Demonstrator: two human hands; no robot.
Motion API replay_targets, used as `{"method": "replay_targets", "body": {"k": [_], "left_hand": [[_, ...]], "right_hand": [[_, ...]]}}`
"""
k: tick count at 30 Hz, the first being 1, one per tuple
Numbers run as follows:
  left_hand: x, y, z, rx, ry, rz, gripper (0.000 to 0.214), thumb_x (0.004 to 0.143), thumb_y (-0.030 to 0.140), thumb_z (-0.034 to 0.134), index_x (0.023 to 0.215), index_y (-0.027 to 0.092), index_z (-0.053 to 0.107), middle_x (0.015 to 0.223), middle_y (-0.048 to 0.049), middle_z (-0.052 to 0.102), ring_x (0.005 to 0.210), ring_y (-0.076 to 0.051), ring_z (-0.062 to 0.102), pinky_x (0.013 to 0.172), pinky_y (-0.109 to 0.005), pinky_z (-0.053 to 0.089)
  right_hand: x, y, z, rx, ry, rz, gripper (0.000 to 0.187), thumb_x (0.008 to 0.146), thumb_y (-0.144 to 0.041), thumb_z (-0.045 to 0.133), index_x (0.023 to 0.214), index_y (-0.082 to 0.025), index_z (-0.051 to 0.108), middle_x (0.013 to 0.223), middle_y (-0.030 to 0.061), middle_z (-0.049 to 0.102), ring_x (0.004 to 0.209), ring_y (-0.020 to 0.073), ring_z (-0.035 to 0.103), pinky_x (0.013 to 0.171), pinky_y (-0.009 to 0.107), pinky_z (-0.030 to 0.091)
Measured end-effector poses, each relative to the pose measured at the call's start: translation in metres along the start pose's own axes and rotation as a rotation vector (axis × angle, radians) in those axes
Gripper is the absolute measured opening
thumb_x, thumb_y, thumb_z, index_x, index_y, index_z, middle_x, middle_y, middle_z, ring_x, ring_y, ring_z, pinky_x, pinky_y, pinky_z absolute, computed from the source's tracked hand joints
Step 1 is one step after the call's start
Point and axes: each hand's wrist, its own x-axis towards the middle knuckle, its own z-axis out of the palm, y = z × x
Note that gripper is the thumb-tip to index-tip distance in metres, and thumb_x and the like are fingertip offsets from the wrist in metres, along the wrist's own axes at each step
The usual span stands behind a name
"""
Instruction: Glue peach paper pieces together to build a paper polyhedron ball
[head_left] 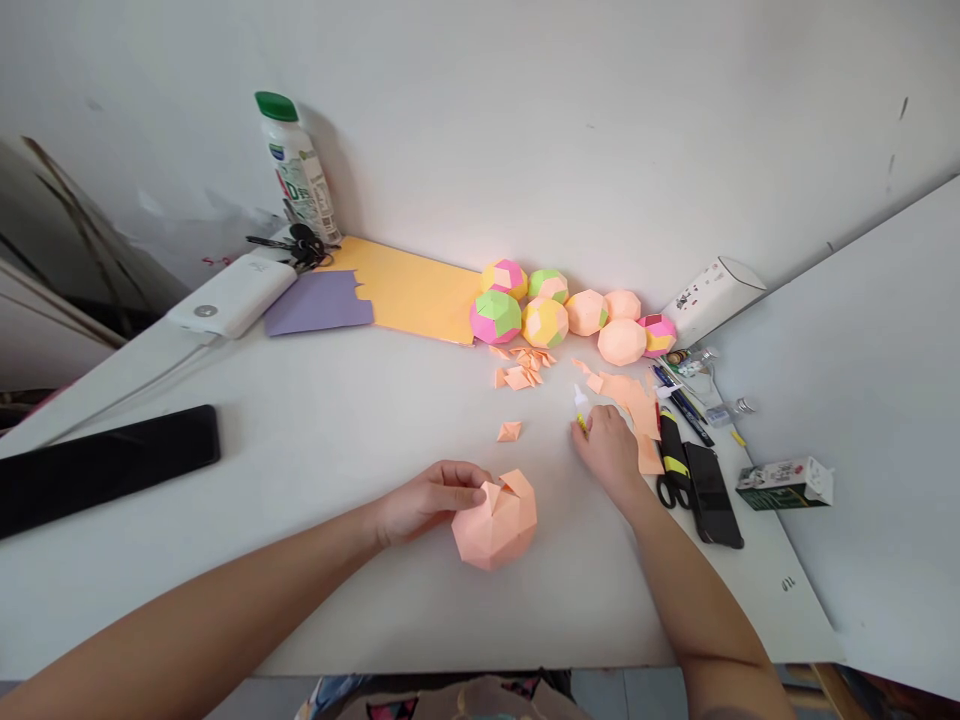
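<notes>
My left hand [439, 498] pinches the upper edge of a peach paper ball [495, 530], which has an opening with raised flaps at its top. Over to the right, my right hand [609, 452] has its fingers closed round a small glue bottle [580, 402] with a white nozzle and a yellow label. One folded peach paper piece [509, 431] lies on the table between the hands. Farther back is a loose pile of folded peach pieces [525, 366]. Peach paper scraps [634, 400] spread beyond my right hand.
Several finished paper balls [545, 322] line the wall. Right of my right hand lie scissors [673, 460], pens [684, 405], a dark phone [714, 495] and a small carton [786, 484]. Leftward are yellow card [420, 292], a power bank [234, 295], a bottle [300, 170] and a black device [112, 465].
</notes>
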Motion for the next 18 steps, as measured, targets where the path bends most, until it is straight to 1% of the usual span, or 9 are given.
{"method": "replay_targets", "body": {"k": [4, 7, 9, 14, 16, 18], "left_hand": [[0.0, 0.001, 0.001, 0.009, 0.013, -0.007, 0.013, 0.076, 0.027, 0.068, 0.077, 0.014, 0.071, 0.093, -0.0077, 0.069, 0.076, -0.017, 0.058, 0.068, -0.028, 0.042], [-0.001, 0.001, 0.001, 0.005, 0.011, -0.008, 0.013, 0.076, 0.027, 0.068, 0.077, 0.014, 0.071, 0.09, -0.0071, 0.069, 0.075, -0.017, 0.058, 0.068, -0.028, 0.042], [-0.001, 0.0, 0.001, -0.001, 0.012, -0.003, 0.013, 0.076, 0.027, 0.068, 0.077, 0.015, 0.071, 0.086, -0.006, 0.068, 0.074, -0.017, 0.058, 0.068, -0.028, 0.042], [-0.001, -0.001, 0.0, -0.01, 0.017, -0.01, 0.013, 0.075, 0.027, 0.069, 0.08, 0.015, 0.072, 0.086, -0.0055, 0.068, 0.075, -0.017, 0.059, 0.069, -0.029, 0.043], [-0.001, -0.001, 0.001, -0.015, 0.025, -0.017, 0.014, 0.075, 0.027, 0.07, 0.082, 0.016, 0.073, 0.087, -0.0055, 0.069, 0.077, -0.018, 0.06, 0.07, -0.029, 0.043], [-0.001, 0.0, 0.002, -0.023, 0.034, -0.027, 0.015, 0.074, 0.027, 0.07, 0.083, 0.016, 0.073, 0.087, -0.0052, 0.069, 0.078, -0.018, 0.06, 0.07, -0.029, 0.043]], "right_hand": [[0.001, 0.001, 0.001, 0.0, 0.009, 0.011, 0.012, 0.085, -0.027, 0.053, 0.083, -0.015, 0.053, 0.084, 0.0092, 0.058, 0.08, 0.023, 0.055, 0.054, 0.027, 0.027], [0.002, 0.003, 0.002, 0.013, 0.034, 0.023, 0.004, 0.083, -0.018, 0.052, 0.084, -0.014, 0.052, 0.082, 0.0094, 0.057, 0.077, 0.0231, 0.055, 0.054, 0.028, 0.028], [0.003, 0.005, 0.003, 0.033, 0.066, 0.032, 0.004, 0.082, -0.014, 0.049, 0.086, -0.014, 0.051, 0.084, 0.01, 0.056, 0.074, 0.0222, 0.054, 0.055, 0.028, 0.029], [0.009, 0.014, 0.011, 0.119, 0.192, 0.09, 0.01, 0.086, -0.017, 0.042, 0.093, -0.013, 0.048, 0.093, 0.0124, 0.052, 0.072, 0.0219, 0.054, 0.058, 0.03, 0.035], [0.014, 0.019, 0.016, 0.167, 0.237, 0.119, 0.016, 0.085, -0.017, 0.041, 0.098, -0.011, 0.048, 0.095, 0.0141, 0.052, 0.075, 0.0235, 0.055, 0.061, 0.032, 0.037], [0.018, 0.025, 0.022, 0.223, 0.273, 0.14, 0.025, 0.084, -0.016, 0.04, 0.107, -0.009, 0.046, 0.099, 0.0166, 0.053, 0.082, 0.0262, 0.055, 0.067, 0.035, 0.041]]}}
